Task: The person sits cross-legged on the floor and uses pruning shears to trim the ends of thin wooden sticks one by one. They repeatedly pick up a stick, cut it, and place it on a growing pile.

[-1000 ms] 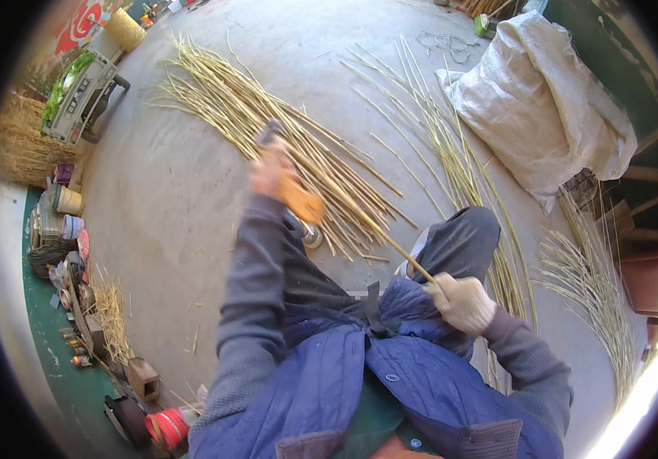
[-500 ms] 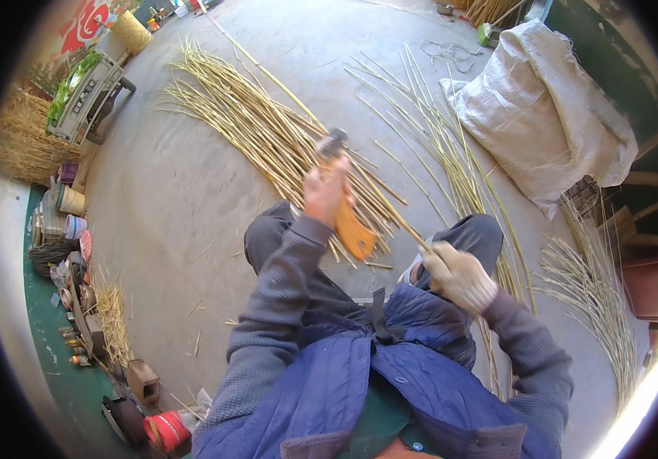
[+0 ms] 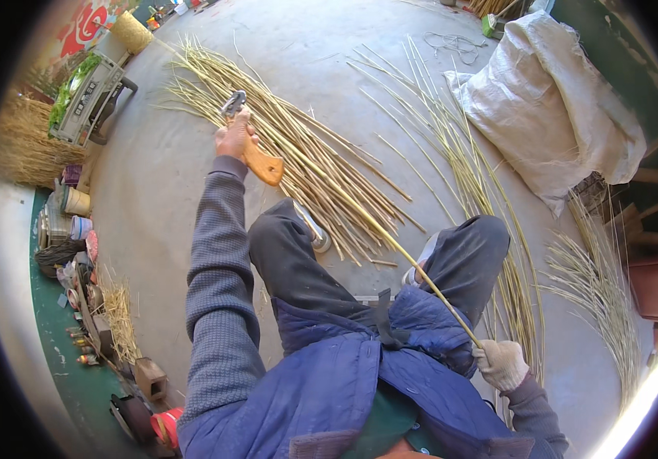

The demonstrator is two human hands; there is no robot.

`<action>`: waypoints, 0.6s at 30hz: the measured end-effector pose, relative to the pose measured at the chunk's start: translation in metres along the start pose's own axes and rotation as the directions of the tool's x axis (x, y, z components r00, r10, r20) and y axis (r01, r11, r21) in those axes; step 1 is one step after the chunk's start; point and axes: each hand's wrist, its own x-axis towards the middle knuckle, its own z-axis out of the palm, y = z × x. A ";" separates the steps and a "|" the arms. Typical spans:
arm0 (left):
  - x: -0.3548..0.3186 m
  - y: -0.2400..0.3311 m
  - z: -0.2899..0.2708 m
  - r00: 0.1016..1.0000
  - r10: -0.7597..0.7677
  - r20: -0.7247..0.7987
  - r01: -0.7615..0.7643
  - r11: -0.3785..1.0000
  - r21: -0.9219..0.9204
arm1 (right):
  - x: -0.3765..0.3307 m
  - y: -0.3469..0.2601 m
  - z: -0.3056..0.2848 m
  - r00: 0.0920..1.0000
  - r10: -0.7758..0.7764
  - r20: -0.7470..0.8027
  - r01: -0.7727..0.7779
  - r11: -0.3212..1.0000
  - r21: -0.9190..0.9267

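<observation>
My left hand, bare, is stretched out over the far left pile and wrapped round a tool with a curved wooden handle and a metal head. A long pale stalk slants from near that tool down across my right thigh. Its near end is gripped by my right hand, which wears an off-white knitted glove and is low beside my right hip. Whether the stalk passes through the tool's metal head cannot be made out. Beneath it lies a pile of peeled-looking stalks on the floor between my feet.
Thinner greenish stalks lie to the right, some running beside my right leg. A large white woven sack is beyond them, with another bundle of stalks at the far right. Boxes and a red spool line the left wall.
My left hand has moved far and left along the stalk with the tool. My right hand has drawn back toward my hip, still gripping the stalk's near end.
</observation>
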 end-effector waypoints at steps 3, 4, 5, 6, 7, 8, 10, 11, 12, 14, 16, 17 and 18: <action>-0.035 -0.012 0.039 0.997 -0.026 0.067 0.027 0.999 -0.021 | 0.019 -0.022 -0.020 0.970 0.237 0.046 -0.239 0.913 0.331; -0.055 -0.014 0.060 0.990 -0.052 0.133 0.055 0.998 -0.012 | 0.039 -0.029 -0.028 0.953 0.296 0.059 -0.293 0.861 0.415; -0.080 -0.018 0.077 0.979 -0.084 0.188 0.086 0.996 -0.002 | 0.061 -0.037 -0.037 0.934 0.346 0.086 -0.342 0.802 0.489; -0.109 -0.019 0.094 0.963 -0.150 0.223 0.152 0.988 0.008 | 0.084 -0.044 -0.047 0.947 0.319 0.042 -0.297 0.814 0.499; -0.131 -0.031 0.101 0.962 -0.124 0.242 0.140 0.989 -0.052 | 0.112 -0.049 -0.053 0.962 0.272 0.000 -0.234 0.828 0.510; -0.153 -0.037 0.112 0.939 -0.148 0.310 0.175 0.983 -0.061 | 0.139 -0.057 -0.061 0.983 0.156 -0.092 -0.097 0.883 0.459; -0.184 -0.057 0.130 0.896 -0.178 0.407 0.225 0.972 -0.070 | 0.177 -0.059 -0.055 0.975 -0.009 -0.223 0.072 0.958 0.279; -0.196 -0.059 0.135 0.880 -0.198 0.431 0.245 0.968 -0.055 | 0.194 -0.053 -0.043 0.963 -0.062 -0.262 0.108 0.981 0.163; -0.193 -0.061 0.133 0.885 -0.191 0.424 0.234 0.971 -0.049 | 0.203 -0.049 -0.036 0.949 -0.122 -0.291 0.141 0.989 0.046; -0.176 -0.058 0.125 0.923 -0.210 0.322 0.229 0.973 -0.024 | 0.186 -0.043 -0.032 0.920 -0.294 -0.260 0.248 0.948 -0.197; -0.124 -0.049 0.101 0.966 -0.202 0.162 0.202 0.979 0.013 | 0.146 -0.031 -0.020 0.928 -0.299 -0.221 0.244 0.938 -0.245; -0.089 -0.049 0.081 0.981 -0.167 0.103 0.164 0.986 0.031 | 0.121 -0.024 -0.013 0.952 -0.224 -0.208 0.188 0.966 -0.179; -0.062 -0.040 0.058 0.991 -0.111 0.069 0.105 0.991 0.085 | 0.098 -0.020 -0.012 0.964 -0.183 -0.195 0.150 0.974 -0.171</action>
